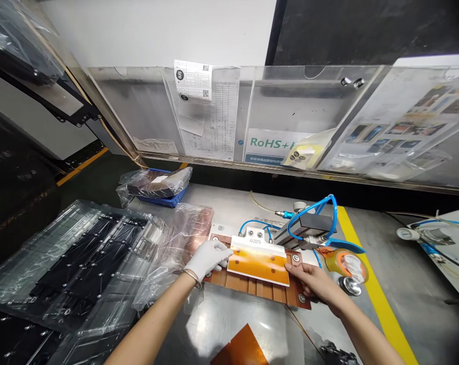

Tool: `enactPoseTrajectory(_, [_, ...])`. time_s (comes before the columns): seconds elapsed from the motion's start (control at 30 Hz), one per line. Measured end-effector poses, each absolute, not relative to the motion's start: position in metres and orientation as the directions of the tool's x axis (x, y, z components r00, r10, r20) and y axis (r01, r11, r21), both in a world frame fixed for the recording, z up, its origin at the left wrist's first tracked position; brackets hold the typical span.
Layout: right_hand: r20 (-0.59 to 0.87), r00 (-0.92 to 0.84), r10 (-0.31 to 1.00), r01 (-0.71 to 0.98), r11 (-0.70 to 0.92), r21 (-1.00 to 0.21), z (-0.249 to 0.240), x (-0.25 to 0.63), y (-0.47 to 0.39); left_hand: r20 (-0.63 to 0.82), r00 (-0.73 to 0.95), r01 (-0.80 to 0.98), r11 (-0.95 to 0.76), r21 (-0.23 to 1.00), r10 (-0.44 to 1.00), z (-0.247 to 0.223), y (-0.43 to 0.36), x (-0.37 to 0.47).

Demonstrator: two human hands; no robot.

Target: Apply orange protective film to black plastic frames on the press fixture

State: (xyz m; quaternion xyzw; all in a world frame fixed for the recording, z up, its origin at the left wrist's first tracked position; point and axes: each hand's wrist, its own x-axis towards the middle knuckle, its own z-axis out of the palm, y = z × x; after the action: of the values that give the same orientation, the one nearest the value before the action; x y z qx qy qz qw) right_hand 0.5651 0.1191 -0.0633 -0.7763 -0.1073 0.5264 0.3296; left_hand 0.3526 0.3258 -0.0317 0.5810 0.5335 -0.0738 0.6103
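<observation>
A glossy orange film [257,263] lies against the front of a white block [255,242] marked JJ-25070, which sits on a brown grooved fixture plate [252,289]. My left hand [209,257], in a white glove, has its fingers closed at the film's left edge. At the opposite edge my bare right hand [309,280] pinches with thumb and forefinger; its other fingers are curled and partly hidden. A dark pneumatic cylinder [305,228] with blue air hoses stands behind the fixture. Another orange sheet [240,349] lies on the metal bench near me.
On the left are clear plastic trays [77,268] of black parts and a crumpled clear bag [168,253]. A blue bin [168,197] stands behind them. Tape rolls [345,266] and a round metal knob [350,286] are right of the fixture, beside a yellow floor-style stripe [381,299].
</observation>
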Motion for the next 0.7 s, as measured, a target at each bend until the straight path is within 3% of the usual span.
enactPoseTrajectory(0.4, [-0.677,0.493,0.547,-0.032,-0.766,-0.642,-0.05,0.562,0.115,-0.715,0.422,0.625,0.393,0.675,0.557,-0.046,0.321,0.354])
enactPoseTrajectory(0.57, [-0.605,0.615,0.506,0.115,-0.816,-0.567,-0.044,0.58,0.097,-0.71,0.416,0.628,0.385,0.676,0.568,-0.045,0.32,0.353])
enactPoseTrajectory(0.7, [-0.478,0.626,0.616,0.302,-0.757,-0.58,-0.044,0.584,0.056,-0.703,0.429,0.617,0.384,0.687,0.567,-0.04,0.321,0.351])
